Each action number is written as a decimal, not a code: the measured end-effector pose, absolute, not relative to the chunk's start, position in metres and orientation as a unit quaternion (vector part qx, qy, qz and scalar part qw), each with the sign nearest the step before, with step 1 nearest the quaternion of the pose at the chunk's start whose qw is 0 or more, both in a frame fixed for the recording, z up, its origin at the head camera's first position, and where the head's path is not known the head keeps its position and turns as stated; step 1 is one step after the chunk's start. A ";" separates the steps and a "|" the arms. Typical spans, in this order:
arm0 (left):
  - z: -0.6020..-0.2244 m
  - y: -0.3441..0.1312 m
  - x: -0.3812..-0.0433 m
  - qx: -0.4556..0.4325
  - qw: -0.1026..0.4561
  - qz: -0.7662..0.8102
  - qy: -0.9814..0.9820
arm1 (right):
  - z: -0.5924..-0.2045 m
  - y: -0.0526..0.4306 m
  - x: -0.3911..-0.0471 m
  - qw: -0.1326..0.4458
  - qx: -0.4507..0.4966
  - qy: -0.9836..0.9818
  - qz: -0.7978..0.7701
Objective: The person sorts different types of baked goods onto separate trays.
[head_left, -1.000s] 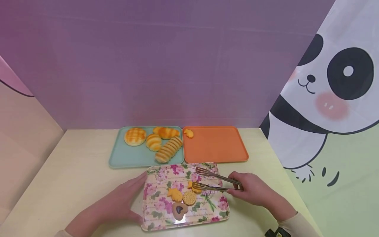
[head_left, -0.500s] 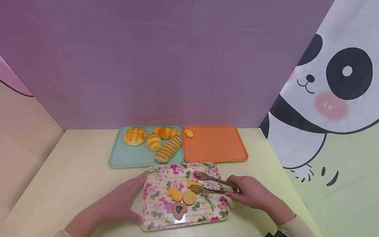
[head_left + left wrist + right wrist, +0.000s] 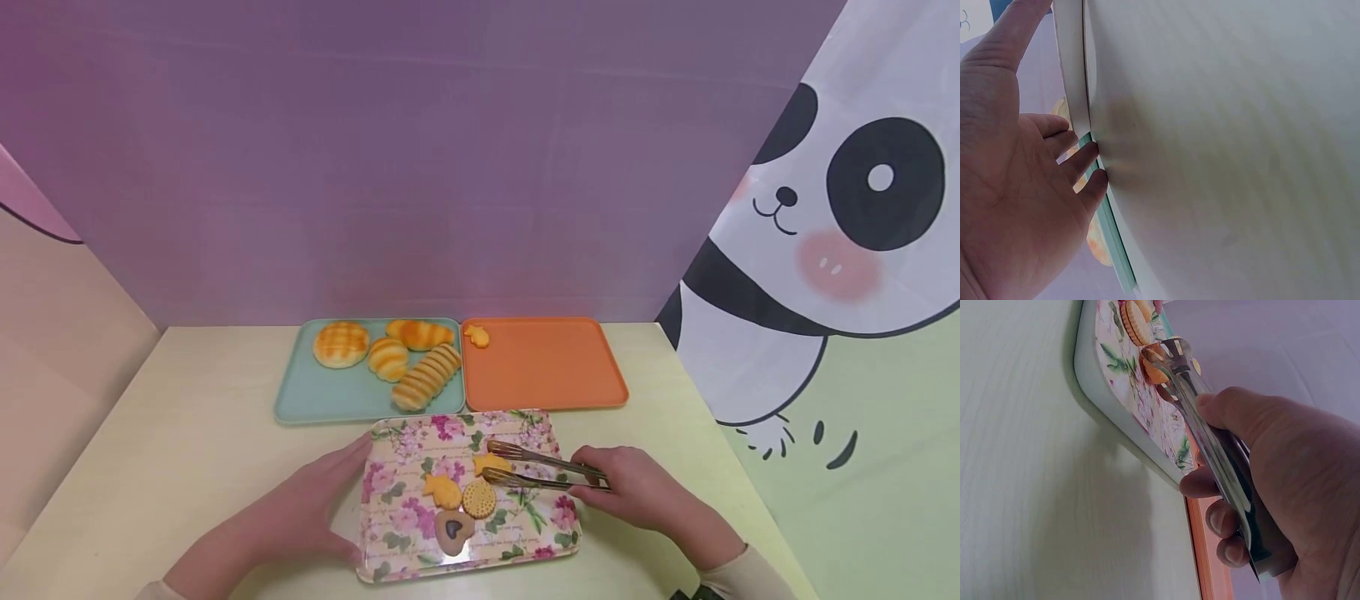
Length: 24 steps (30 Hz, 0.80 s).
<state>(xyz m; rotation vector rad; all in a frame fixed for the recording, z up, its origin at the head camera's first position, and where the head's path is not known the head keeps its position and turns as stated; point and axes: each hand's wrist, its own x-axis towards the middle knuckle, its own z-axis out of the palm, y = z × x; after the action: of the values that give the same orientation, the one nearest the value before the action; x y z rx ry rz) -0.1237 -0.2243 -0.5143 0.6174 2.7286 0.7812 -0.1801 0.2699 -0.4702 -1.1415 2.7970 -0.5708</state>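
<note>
In the head view my right hand (image 3: 626, 483) holds metal tongs (image 3: 543, 460), whose two tips straddle a fish-shaped cracker (image 3: 491, 464) on the floral tray (image 3: 408, 558). The right wrist view has the thumb along one arm of the tongs (image 3: 1210, 447) and fingers on the other. Beside the fish lie a round dotted biscuit (image 3: 479, 500), another fish-shaped cracker (image 3: 444, 492) and a heart-shaped cookie with a dark centre (image 3: 453, 533). My left hand (image 3: 315, 512) rests along the tray's left edge, thumb and relaxed fingers spread apart against the rim.
Behind the floral tray stand a green tray (image 3: 330, 404) with several bread rolls and an orange tray (image 3: 547, 367) with one small fish cracker (image 3: 477, 336) in its far left corner. A purple backdrop (image 3: 450, 167) rises at the table's (image 3: 195, 417) far edge.
My right hand has shifted slightly left and toward me. The tongs' tips have come down around the fish cracker and drawn closer together. The left hand and floral tray have stayed put.
</note>
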 end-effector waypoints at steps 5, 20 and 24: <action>-0.514 -0.225 -0.124 0.213 0.117 0.269 0.932 | -0.472 0.270 -0.181 0.027 -0.376 0.909 -0.179; -0.513 -0.224 -0.124 0.220 0.111 0.270 0.931 | -0.478 0.271 -0.186 -0.073 -0.399 0.897 -0.176; -0.514 -0.224 -0.124 0.217 0.115 0.268 0.932 | -0.477 0.268 -0.188 -0.073 -0.368 0.913 -0.160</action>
<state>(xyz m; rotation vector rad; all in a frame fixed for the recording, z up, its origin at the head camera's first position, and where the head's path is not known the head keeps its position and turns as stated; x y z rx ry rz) -0.1243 -0.2238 -0.5136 0.6349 2.7297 0.7854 -0.1879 0.2681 -0.4769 -1.2119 3.0100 -0.5260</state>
